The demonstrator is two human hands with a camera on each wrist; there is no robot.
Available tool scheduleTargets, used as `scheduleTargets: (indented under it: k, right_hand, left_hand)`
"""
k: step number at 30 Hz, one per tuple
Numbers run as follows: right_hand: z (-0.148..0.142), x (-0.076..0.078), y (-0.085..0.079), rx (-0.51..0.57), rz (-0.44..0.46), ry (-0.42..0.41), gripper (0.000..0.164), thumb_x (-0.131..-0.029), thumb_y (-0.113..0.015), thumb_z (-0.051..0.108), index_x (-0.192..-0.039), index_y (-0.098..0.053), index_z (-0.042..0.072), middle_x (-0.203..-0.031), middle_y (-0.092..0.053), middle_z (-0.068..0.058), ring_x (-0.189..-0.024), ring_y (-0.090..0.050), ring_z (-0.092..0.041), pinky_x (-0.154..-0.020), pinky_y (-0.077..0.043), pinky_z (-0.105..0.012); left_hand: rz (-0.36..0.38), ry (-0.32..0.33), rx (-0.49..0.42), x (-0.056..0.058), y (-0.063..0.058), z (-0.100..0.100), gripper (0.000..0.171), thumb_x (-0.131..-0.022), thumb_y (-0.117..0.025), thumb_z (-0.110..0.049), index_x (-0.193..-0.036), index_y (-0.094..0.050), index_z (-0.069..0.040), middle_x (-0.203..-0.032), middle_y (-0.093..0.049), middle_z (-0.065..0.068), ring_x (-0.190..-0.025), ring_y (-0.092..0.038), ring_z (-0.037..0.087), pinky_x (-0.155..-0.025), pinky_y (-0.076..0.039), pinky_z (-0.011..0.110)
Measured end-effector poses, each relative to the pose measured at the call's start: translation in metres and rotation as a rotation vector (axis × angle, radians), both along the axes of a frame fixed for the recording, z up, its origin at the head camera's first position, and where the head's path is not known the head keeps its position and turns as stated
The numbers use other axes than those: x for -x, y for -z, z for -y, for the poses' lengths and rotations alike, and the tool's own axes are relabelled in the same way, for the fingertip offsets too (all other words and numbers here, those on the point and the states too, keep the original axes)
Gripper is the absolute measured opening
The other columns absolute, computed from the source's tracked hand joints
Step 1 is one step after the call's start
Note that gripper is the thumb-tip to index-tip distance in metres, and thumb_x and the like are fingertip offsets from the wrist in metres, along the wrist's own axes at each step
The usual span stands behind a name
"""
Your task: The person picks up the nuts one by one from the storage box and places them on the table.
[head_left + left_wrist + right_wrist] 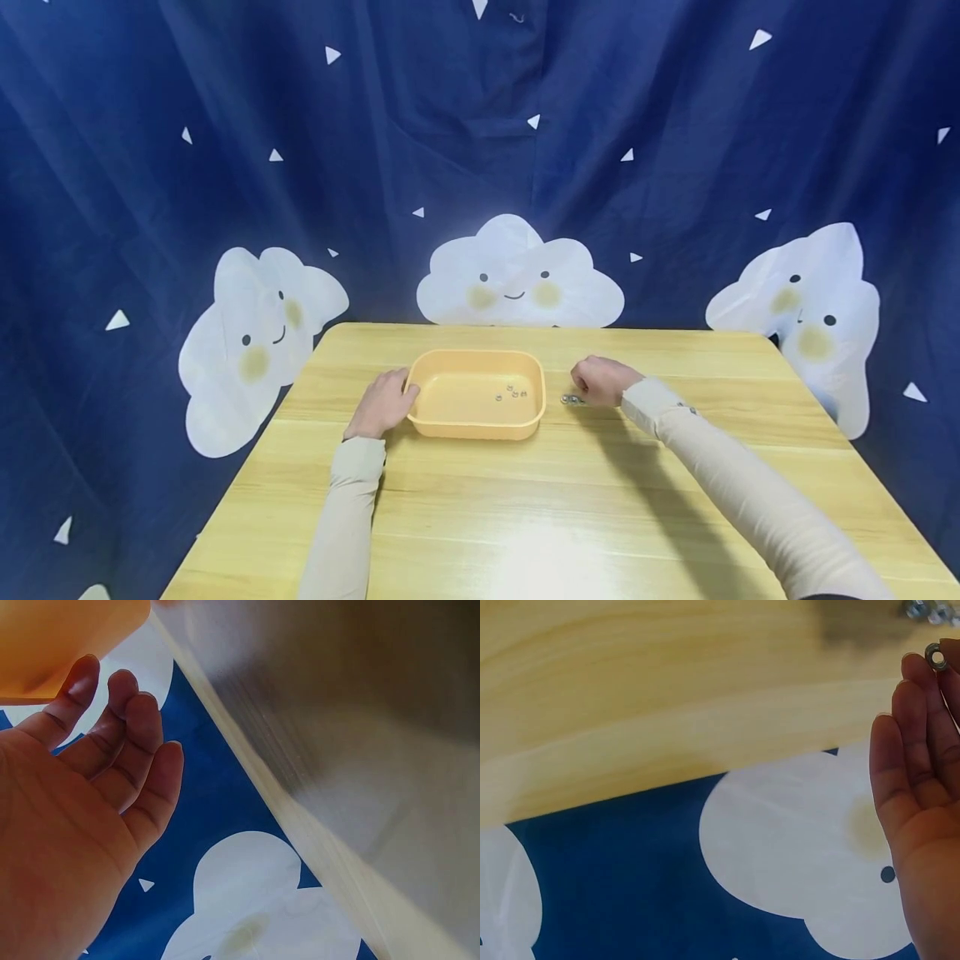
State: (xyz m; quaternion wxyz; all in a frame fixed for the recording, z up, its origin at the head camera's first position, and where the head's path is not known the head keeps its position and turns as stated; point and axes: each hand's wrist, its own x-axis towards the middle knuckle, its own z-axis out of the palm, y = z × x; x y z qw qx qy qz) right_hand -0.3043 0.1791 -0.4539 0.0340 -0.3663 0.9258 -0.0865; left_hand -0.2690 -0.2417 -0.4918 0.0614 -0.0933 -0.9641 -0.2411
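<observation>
A shallow yellow-orange plastic basin [474, 431] sits on the table, with several small metal nuts [514, 394] lying in its right part. At the basin's left side my left hand [382, 404] holds the rim, thumb over the edge and fingers along the outer wall. The left wrist view shows the palm of that hand and the basin's wall [67, 645]. To the right of the basin, my right hand [603, 380] pinches one metal nut [935, 657] between thumb and fingertip. Just below it, more loose nuts [570, 399] lie close together on the wood.
The light wooden table [480, 492] extends around the basin, its far edge meeting a dark blue curtain [480, 167] with white clouds and small triangles. My right forearm [757, 492] reaches in from the lower right and casts a shadow on the tabletop.
</observation>
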Motion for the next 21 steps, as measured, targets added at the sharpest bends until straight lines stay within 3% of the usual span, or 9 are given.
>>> scheduleTargets:
  k: [12, 21]
  right_hand:
    - [-0.01, -0.003, 0.013, 0.0, 0.003, 0.033, 0.039, -0.079, -0.064, -0.008, -0.058, -0.045, 0.018, -0.057, -0.039, 0.011, -0.053, -0.035, -0.005, -0.051, -0.028, -0.019]
    - [-0.013, -0.006, 0.023, 0.002, 0.001, 0.03, 0.037, -0.08, -0.066, -0.009, -0.06, -0.049, 0.016, -0.059, -0.042, 0.01, -0.054, -0.037, -0.006, -0.052, -0.03, -0.019]
  left_hand:
    - [0.003, -0.003, -0.023, -0.001, 0.002, 0.0, 0.029, -0.103, -0.048, -0.024, -0.115, -0.067, -0.006, -0.108, -0.071, 0.014, -0.101, -0.065, 0.03, -0.091, -0.053, 0.05]
    - [0.004, -0.009, -0.016, 0.0, 0.001, 0.0, 0.022, -0.102, -0.049, -0.024, -0.103, -0.066, -0.009, -0.097, -0.068, 0.011, -0.091, -0.062, 0.026, -0.085, -0.052, 0.047]
